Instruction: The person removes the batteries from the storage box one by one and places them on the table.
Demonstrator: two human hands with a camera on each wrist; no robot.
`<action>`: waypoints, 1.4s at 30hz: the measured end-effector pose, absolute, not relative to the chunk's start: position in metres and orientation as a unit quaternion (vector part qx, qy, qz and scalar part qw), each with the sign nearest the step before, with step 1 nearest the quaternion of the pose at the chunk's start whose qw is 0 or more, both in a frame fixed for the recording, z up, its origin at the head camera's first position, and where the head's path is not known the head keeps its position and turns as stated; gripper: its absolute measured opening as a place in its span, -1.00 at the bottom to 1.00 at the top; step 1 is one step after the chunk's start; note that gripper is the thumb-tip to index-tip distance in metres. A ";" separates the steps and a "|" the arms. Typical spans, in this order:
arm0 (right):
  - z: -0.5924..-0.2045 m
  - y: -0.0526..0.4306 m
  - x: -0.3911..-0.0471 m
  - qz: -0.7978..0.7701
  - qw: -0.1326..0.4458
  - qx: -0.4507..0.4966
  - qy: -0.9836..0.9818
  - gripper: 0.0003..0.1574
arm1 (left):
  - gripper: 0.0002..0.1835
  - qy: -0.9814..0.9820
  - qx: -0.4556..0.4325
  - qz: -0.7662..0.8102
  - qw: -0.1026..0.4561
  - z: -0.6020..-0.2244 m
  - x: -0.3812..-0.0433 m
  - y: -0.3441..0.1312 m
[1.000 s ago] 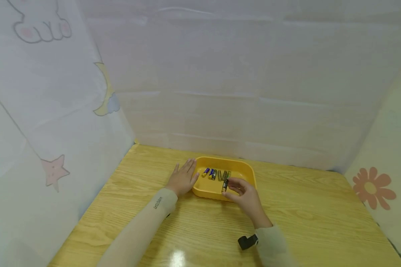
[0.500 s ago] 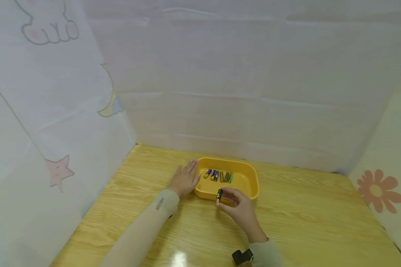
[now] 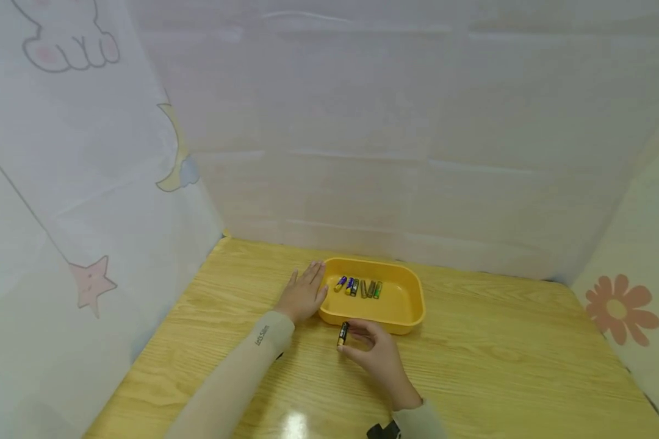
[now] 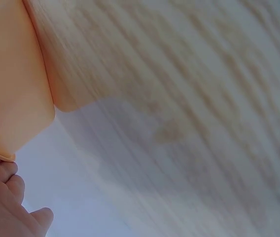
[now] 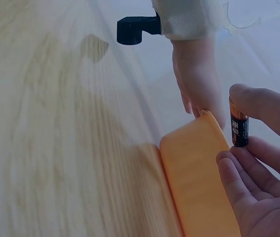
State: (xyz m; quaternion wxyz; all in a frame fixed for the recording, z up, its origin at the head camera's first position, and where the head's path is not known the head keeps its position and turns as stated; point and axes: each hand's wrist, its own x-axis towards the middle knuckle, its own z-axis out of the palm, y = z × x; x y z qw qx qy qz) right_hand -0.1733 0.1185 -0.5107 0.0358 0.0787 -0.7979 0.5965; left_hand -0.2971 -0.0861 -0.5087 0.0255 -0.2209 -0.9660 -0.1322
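Observation:
A black and gold battery [image 3: 343, 334] is pinched between the thumb and fingertips of my right hand [image 3: 378, 356], just in front of the yellow tray [image 3: 401, 327]. The right wrist view shows that battery [image 5: 239, 128] held by its two ends, its dark label facing the camera. My left hand [image 3: 299, 299] rests at the tray's left rim, fingers extended. In the left wrist view its fingertips [image 4: 4, 202] touch the tray edge. Several more batteries [image 3: 363, 289] lie in a loose row inside the tray, some purple and yellow, others brownish or green.
The tray stands on a wood-grain table [image 3: 505, 353], near its back edge. Pale printed sheets [image 3: 395, 122] hang behind and at both sides. A black wrist camera [image 3: 383, 430] sits at my right sleeve.
My right hand has carried the battery from over the tray, leftward and toward me, past the front rim. My left hand stays at the left rim.

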 end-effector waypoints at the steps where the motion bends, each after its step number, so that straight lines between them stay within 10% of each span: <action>1: -0.512 0.117 -0.174 0.597 0.035 0.084 -0.797 -0.39 | -0.32 -0.966 -0.221 -0.132 0.025 -0.508 -0.297 -0.086; 42: -0.543 0.090 -0.178 0.583 -0.022 0.125 -0.802 -0.32 | -0.34 -0.961 -0.230 -0.154 0.025 -0.504 -0.296 -0.087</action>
